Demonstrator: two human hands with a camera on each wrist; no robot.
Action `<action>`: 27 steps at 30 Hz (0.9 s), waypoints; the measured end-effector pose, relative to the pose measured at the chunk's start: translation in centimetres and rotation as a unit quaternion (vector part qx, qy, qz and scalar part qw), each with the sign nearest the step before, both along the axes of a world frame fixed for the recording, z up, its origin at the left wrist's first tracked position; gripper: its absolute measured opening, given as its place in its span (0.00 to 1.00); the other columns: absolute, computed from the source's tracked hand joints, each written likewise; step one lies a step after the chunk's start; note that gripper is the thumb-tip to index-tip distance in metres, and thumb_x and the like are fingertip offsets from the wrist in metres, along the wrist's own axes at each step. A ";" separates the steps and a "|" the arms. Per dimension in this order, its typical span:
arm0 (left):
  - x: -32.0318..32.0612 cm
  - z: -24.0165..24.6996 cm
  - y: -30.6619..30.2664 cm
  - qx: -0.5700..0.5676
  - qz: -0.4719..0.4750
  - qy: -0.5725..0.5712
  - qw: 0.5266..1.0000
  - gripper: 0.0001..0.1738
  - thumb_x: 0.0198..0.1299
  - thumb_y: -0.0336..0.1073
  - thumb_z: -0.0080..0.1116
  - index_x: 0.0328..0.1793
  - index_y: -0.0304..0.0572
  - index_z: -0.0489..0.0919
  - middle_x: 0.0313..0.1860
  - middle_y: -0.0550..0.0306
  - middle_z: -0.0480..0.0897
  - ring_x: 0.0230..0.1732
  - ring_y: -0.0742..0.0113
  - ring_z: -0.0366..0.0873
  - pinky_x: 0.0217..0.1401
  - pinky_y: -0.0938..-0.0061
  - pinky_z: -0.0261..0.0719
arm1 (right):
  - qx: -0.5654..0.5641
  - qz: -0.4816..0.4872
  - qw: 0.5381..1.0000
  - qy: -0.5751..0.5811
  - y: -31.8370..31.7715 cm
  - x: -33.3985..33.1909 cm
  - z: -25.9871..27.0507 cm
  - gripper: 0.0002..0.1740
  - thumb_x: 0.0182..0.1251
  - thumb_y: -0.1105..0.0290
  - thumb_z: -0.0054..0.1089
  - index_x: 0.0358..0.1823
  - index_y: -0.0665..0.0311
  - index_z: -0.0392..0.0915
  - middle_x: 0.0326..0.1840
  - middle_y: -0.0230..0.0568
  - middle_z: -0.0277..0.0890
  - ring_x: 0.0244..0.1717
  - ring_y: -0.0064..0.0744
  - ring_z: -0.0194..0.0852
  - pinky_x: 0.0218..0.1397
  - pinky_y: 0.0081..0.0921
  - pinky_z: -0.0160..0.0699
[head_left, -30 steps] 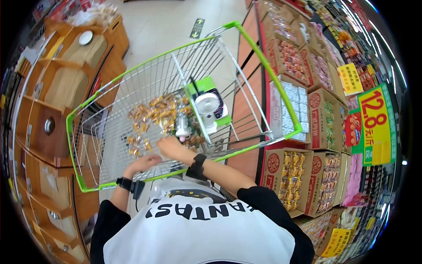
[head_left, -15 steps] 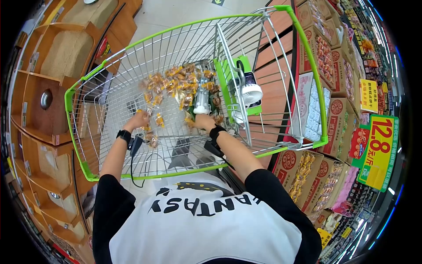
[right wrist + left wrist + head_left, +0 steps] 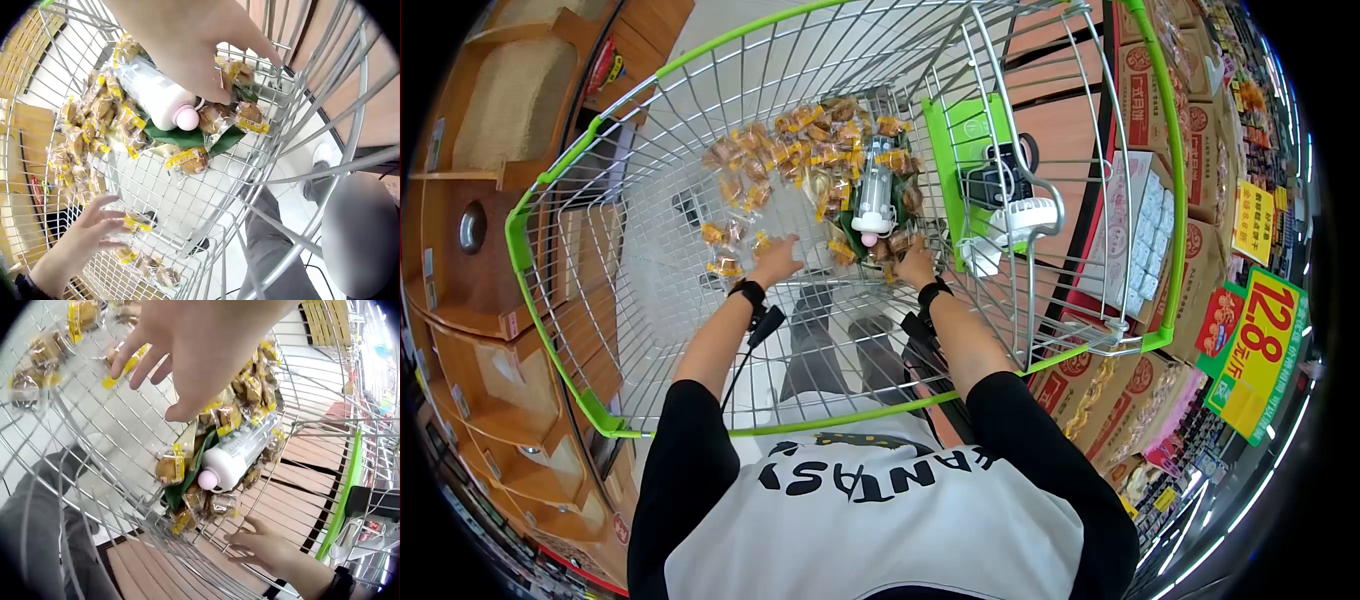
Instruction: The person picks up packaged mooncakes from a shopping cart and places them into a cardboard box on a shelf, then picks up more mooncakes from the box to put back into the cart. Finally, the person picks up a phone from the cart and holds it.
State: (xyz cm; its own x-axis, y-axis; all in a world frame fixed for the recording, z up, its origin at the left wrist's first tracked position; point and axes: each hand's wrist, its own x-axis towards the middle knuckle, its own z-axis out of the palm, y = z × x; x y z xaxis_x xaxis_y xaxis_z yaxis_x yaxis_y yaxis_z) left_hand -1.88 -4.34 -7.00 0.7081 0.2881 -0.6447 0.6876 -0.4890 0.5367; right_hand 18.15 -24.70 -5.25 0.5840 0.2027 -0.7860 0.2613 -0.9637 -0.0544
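Observation:
Inside a wire shopping cart both hands reach down over small wrapped pastries in clear, yellow-marked packets. My left hand is held above the basket floor with its fingers spread, beside a few loose packets; the left wrist view shows nothing in its grasp. A clear bottle with a white top and pink cap lies among the pastries on a dark green leaf-like piece. Close by the cap is my right hand, fingers loosely extended at the packets along the basket's side.
A green seat flap divides off the cart's right end, where a white handheld fan and a black device sit. Wooden shelving stands on the left. Cartons of packaged goods line the right side.
The cart looks nearer and fills more of the head view. My left hand has moved right, away from the loose packets; my right hand has shifted from the bottle's cap to its right side.

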 end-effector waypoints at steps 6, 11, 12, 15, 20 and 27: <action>4.0 -2.5 -4.5 -0.035 0.038 -0.107 0.993 0.23 0.43 0.35 0.56 0.49 0.40 0.70 0.43 0.37 0.73 0.47 0.43 0.70 0.48 0.60 0.69 | 0.182 -0.004 0.977 -0.113 -1.2 -0.2 -2.6 0.40 0.41 0.71 0.62 0.59 0.59 0.54 0.57 0.58 0.54 0.59 0.57 0.52 0.60 0.41 0.57; 6.0 -5.5 -9.3 -0.143 0.027 -0.169 0.975 0.19 0.46 0.33 0.54 0.48 0.41 0.72 0.32 0.42 0.75 0.41 0.46 0.72 0.45 0.61 0.70 | 0.247 -0.024 0.964 -0.096 -1.0 0.0 -4.4 0.23 0.43 0.71 0.61 0.45 0.60 0.69 0.51 0.52 0.60 0.56 0.50 0.56 0.57 0.36 0.60; 6.1 -5.9 -10.4 -0.140 0.034 -0.193 0.971 0.19 0.46 0.32 0.53 0.48 0.40 0.72 0.33 0.41 0.75 0.40 0.46 0.73 0.44 0.62 0.70 | 0.221 -0.042 0.971 -0.078 -1.1 0.0 -5.1 0.21 0.42 0.71 0.61 0.43 0.60 0.70 0.48 0.51 0.62 0.55 0.50 0.57 0.56 0.36 0.61; 6.7 -6.3 -12.1 -0.149 0.064 -0.211 0.964 0.19 0.47 0.32 0.52 0.49 0.41 0.72 0.35 0.41 0.76 0.37 0.50 0.74 0.41 0.65 0.71 | 0.207 -0.056 0.975 -0.063 -1.3 0.1 -5.8 0.17 0.42 0.71 0.61 0.37 0.60 0.73 0.43 0.49 0.65 0.53 0.49 0.58 0.52 0.35 0.64; 8.7 -6.0 -12.7 -0.392 0.284 -0.074 0.872 0.14 0.48 0.30 0.53 0.44 0.37 0.73 0.28 0.50 0.76 0.31 0.61 0.75 0.35 0.69 0.72 | 0.172 -0.074 0.974 -0.130 -0.5 -1.2 -5.7 0.11 0.41 0.72 0.60 0.30 0.59 0.75 0.47 0.55 0.61 0.50 0.53 0.61 0.49 0.38 0.65; 9.2 -9.0 -13.7 -0.362 0.352 -0.043 0.862 0.11 0.48 0.27 0.55 0.39 0.31 0.74 0.28 0.53 0.77 0.25 0.69 0.74 0.27 0.75 0.72 | 0.161 -0.042 0.980 -0.109 0.1 -1.4 -5.4 0.09 0.40 0.73 0.60 0.28 0.62 0.77 0.62 0.68 0.47 0.58 0.60 0.57 0.59 0.36 0.60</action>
